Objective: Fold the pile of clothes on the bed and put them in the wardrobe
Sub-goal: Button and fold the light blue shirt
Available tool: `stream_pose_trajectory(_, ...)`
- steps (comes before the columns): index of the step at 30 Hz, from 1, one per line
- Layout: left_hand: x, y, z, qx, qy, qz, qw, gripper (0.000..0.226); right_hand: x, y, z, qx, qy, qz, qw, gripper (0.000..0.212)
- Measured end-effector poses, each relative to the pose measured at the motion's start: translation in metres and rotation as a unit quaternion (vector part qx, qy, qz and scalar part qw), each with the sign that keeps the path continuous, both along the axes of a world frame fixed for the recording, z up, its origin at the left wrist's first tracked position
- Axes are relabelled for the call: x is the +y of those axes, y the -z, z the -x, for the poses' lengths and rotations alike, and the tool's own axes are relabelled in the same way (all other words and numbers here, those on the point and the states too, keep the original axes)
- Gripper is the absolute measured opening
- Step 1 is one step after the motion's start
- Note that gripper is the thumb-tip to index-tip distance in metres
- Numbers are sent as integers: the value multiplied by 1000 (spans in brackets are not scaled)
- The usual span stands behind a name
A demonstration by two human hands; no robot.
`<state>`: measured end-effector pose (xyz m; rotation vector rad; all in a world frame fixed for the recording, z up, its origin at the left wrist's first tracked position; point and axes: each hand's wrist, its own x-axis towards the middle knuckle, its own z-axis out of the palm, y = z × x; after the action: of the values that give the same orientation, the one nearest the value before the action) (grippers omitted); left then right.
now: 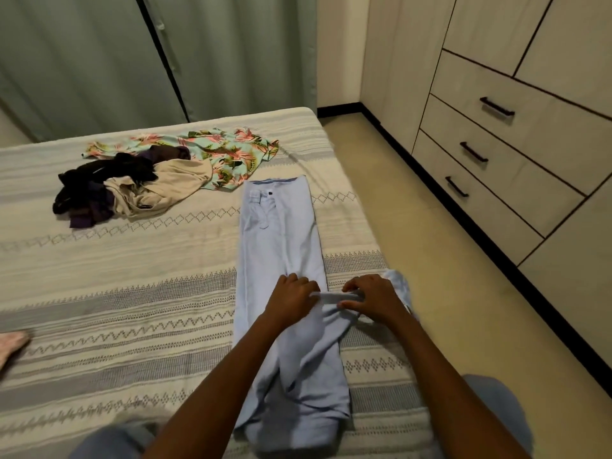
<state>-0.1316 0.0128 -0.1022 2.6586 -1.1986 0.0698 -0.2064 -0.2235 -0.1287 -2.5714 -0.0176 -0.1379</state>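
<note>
Pale blue trousers [281, 246] lie lengthwise down the middle-right of the frame on the bed [116, 293], waistband toward the top, legs running down to the lower edge. I see my left hand [291, 301] resting on the trousers about halfway along, its fingers curled and pinching a light strip of the cloth. My right hand [371, 301] is just beside it to the right, thumb and fingers pinching the other end of that same strip, with a bunched fold of blue cloth under and behind the palm. The two hands are close together but not touching.

In the upper left of the frame a loose pile of clothes [139, 183] sits on the bed, well apart from the trousers: dark garments and a beige one heaped together. A floral shirt [231, 150] in turquoise, pink and green spreads behind the pile, its lower edge near the trousers' waistband.

The wardrobe [496, 134] fills the upper right of the frame, pale wood-look panels with three drawers carrying dark bar handles, all closed. Green curtains [99, 61] hang across the top left. A pink scrap of cloth [11, 346] shows at the left edge.
</note>
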Motion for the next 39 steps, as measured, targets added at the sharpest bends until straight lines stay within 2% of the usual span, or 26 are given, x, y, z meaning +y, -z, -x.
stream_pose_trajectory(2,-2,-11,5,30,-25,34,999,27,-2,-1,14,-39,23,53,998,35)
stream_pose_trajectory(4,-1,-21,10,47,-38,60,996,30,-4,-4,24,-57,76,87,992,29)
stream_pose_trajectory(9,11,-35,17,39,-52,84,994,30,-8,-16,38,-65,162,114,978,35)
stream_pose_trajectory(11,18,-35,15,43,-67,81,994,27,-12,-22,40,-44,176,127,975,31)
stream_pose_trajectory(17,44,-27,11,33,-106,57,992,24,-38,-32,42,98,235,131,958,26)
stream_pose_trajectory(19,49,-23,11,22,-115,27,993,22,-49,-36,42,121,228,50,965,24)
stream_pose_trajectory(21,51,-20,11,11,-131,-12,991,20,-55,-46,40,111,208,-72,969,18)
stream_pose_trajectory(24,48,-16,16,2,-137,-53,989,31,-54,-68,32,75,189,-194,960,21)
stream_pose_trajectory(26,42,-14,21,-5,-105,-43,993,42,-48,-83,23,94,153,-266,947,24)
stream_pose_trajectory(30,24,-13,30,-21,-31,25,999,42,-33,-105,1,202,125,-417,878,26)
stream_pose_trajectory(34,-6,-25,48,7,23,116,993,48,-23,-108,-20,217,138,-537,804,39)
stream_pose_trajectory(37,-30,-39,61,64,-49,194,978,53,-9,-114,-22,213,134,-604,756,47)
stream_pose_trajectory(39,-39,-50,64,148,-135,261,944,51,-2,-114,-22,212,128,-620,744,51)
